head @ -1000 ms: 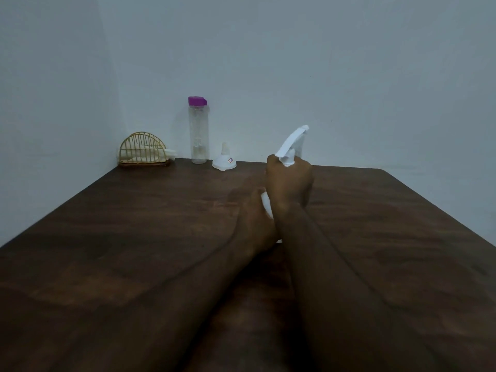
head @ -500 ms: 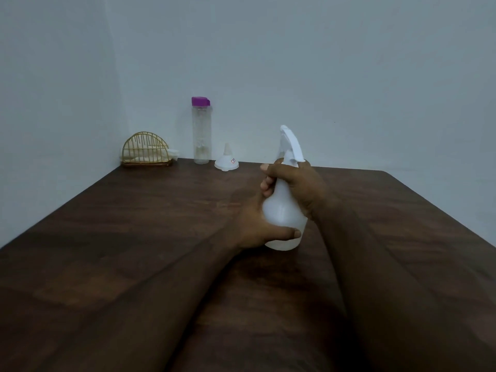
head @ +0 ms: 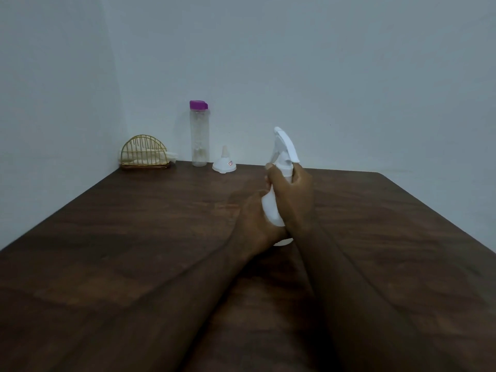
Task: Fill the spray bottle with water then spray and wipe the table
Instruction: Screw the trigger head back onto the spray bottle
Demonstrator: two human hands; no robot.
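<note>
A white spray bottle [head: 271, 210] stands upright on the dark wooden table [head: 134, 237], near the middle. My left hand [head: 253, 224] wraps its lower body from the left. My right hand [head: 294, 194] grips its neck just under the white trigger head [head: 285, 146], whose nozzle points up and away to the left. A clear water bottle with a purple cap [head: 199, 134] stands at the back by the wall. Beside it a white funnel [head: 224, 164] sits upside down on the table. A pale cloth lies in a gold wire holder [head: 145, 151] in the back left corner.
Walls close off the table at the back and on the left. The table's right edge [head: 440, 218] runs diagonally toward me. My two forearms cross the near half of the table.
My right hand has twisted on the bottle's neck, and the trigger head has swung from pointing right to pointing up and left. The left hand keeps its hold on the body.
</note>
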